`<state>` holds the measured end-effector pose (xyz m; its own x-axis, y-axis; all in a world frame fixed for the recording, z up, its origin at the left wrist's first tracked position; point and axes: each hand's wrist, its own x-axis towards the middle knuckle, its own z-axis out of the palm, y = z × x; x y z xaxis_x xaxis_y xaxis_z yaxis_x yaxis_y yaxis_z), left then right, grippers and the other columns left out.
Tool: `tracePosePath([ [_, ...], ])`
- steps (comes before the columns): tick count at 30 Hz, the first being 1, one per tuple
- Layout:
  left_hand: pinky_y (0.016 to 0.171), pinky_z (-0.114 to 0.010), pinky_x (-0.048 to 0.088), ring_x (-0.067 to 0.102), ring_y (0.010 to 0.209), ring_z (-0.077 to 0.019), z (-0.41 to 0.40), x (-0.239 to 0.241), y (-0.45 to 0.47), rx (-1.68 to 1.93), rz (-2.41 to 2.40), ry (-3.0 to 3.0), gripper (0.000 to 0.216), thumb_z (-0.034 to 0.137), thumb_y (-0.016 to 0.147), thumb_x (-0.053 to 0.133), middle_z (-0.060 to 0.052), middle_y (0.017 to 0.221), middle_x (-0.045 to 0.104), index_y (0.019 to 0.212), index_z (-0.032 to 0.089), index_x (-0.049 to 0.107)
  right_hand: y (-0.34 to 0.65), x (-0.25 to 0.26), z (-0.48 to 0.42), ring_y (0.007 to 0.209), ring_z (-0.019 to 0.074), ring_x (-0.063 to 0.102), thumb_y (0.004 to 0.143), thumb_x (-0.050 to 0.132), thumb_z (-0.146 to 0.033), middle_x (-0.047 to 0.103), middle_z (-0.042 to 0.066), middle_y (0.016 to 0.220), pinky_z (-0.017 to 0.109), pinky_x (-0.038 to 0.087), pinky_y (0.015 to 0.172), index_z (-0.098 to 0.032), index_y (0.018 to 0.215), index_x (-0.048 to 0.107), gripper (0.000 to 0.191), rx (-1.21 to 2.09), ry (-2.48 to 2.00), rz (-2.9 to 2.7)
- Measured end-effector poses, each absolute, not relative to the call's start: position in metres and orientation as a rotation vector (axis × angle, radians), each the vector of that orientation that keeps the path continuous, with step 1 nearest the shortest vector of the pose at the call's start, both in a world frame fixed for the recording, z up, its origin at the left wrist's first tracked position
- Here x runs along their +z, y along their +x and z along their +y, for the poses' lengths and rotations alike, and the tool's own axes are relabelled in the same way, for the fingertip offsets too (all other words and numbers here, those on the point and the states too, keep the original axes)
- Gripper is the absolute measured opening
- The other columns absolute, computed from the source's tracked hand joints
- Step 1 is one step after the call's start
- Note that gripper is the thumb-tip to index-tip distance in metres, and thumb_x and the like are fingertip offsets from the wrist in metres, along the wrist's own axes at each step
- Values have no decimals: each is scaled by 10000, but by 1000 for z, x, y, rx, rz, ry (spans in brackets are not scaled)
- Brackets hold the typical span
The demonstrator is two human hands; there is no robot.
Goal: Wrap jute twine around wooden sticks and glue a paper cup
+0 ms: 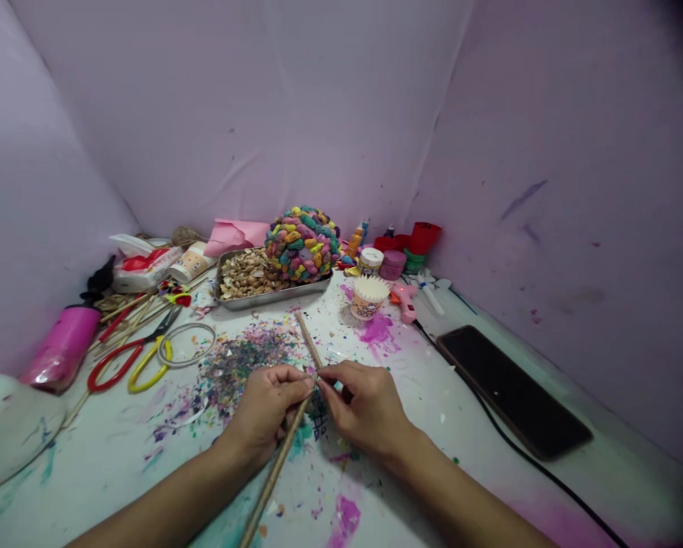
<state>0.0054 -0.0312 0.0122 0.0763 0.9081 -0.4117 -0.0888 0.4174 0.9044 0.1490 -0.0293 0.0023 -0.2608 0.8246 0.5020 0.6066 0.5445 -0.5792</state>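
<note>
A long thin brown stick (273, 481), rough like twine-wrapped cord, runs from the bottom edge up between my hands. Beyond my fingers a similar brown length (309, 340) continues at a different angle; whether it is one bent piece or two cannot be told. My left hand (270, 411) is closed, thumb and index finger pinching where the lengths meet. My right hand (367, 403) pinches at the same spot, its fingertips touching or nearly touching the left ones. Any small thing between the fingertips is too hidden to make out.
Behind stands a metal tray (262, 303) of shells with a colourful ball (303, 243). Scissors (130, 364) and a ring (186, 345) lie left. A zigzag-edged paper cup (370, 298), pink glue gun (405, 302), black cord (506, 441) and phone (513, 388) are right.
</note>
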Motion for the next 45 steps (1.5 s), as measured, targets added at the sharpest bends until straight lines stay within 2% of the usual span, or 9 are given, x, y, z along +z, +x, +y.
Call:
tracePosePath([
  [28, 255, -132, 175, 284, 236, -25, -32, 13, 6, 897, 1266, 859, 215, 322, 550, 646, 88, 285, 391, 552, 146, 521, 148, 7, -30, 633, 154, 634, 730, 519, -160, 703, 46, 718, 237, 462, 593, -182, 790, 674, 168, 456, -1200, -1941],
  [39, 259, -135, 179, 279, 243, -26, -31, 15, 7, 935, 1279, 866, 234, 341, 555, 659, 89, 292, 398, 580, 145, 534, 146, 8, -31, 478, 109, 552, 739, 506, -174, 668, 9, 625, 200, 410, 466, -184, 757, 660, 155, 524, -1285, -1871],
  [45, 270, -143, 184, 284, 253, -28, -32, 15, 8, 964, 1298, 894, 248, 336, 536, 683, 93, 303, 401, 611, 140, 549, 145, 8, -33, 473, 110, 538, 712, 515, -168, 648, 2, 577, 204, 407, 470, -176, 700, 660, 146, 555, -1278, -1895],
])
